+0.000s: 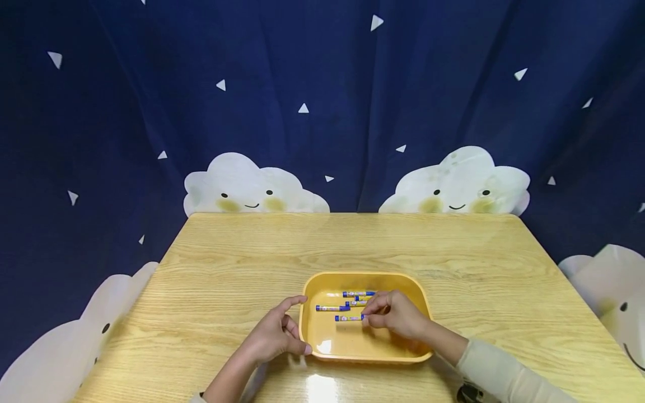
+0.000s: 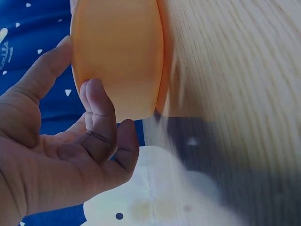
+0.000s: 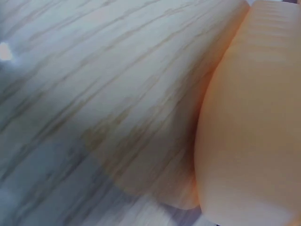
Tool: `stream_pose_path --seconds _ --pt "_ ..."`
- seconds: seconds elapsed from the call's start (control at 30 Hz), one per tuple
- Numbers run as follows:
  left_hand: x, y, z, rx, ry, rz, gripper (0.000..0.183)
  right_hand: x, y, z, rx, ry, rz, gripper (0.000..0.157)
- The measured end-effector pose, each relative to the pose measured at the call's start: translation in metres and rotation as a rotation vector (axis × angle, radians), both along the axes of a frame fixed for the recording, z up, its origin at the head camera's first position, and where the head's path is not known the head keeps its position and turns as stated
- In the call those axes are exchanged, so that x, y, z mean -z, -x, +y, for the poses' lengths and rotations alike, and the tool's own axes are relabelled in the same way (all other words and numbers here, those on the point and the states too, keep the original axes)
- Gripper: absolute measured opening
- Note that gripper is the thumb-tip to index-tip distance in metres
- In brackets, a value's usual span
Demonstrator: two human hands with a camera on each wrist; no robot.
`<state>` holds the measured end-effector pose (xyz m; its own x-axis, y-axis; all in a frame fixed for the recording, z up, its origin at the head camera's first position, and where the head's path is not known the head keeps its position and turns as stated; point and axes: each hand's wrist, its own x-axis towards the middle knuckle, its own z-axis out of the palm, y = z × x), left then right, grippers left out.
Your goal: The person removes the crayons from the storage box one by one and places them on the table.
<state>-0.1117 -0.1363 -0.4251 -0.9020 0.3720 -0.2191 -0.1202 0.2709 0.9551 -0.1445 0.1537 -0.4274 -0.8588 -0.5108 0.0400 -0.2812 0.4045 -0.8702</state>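
Note:
A yellow plastic tray (image 1: 363,358) holds several small crayons with yellow wrappers and blue ends. My right hand (image 1: 398,314) reaches in over the tray's right side and pinches the right end of the nearest crayon (image 1: 347,318). Just to the left lies another crayon (image 1: 330,308), and a loose group including the farthest crayon (image 1: 355,294) is partly covered by that hand. My left hand (image 1: 277,331) holds the tray's left end, thumb at the near corner and forefinger on the rim. In the left wrist view its other fingers (image 2: 99,117) bend beside the tray wall (image 2: 117,56).
The tray stands on a light wood-grain table (image 1: 242,252), near its front. A dark blue curtain (image 1: 322,67) with white triangles and smiling clouds hangs behind and beside the table. Only the tray's outer wall (image 3: 249,127) and tabletop show in the right wrist view.

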Motion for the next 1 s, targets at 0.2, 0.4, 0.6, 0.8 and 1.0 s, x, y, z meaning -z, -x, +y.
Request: stream_pose_path --seconds 0.2,0.4,0.6,0.8,1.0 --pt "0.001 0.001 0.000 -0.002 -0.005 -0.009 0.096 0.000 0.000 0.002 -0.015 0.032 0.016 0.006" --pt "0.001 0.000 0.000 -0.002 -0.007 -0.012 0.096 -0.003 0.002 0.025 -0.053 0.001 0.204 0.005" --pt "-0.001 0.000 0.000 0.006 -0.006 -0.009 0.096 -0.016 -0.002 0.056 -0.037 0.010 0.279 0.005" --pt "-0.002 -0.001 -0.001 0.014 -0.003 0.000 0.097 -0.021 0.000 0.087 0.008 0.027 0.319 0.012" --pt "-0.002 -0.001 0.000 0.019 -0.001 -0.003 0.097 -0.023 0.005 0.117 0.140 -0.013 0.330 0.014"
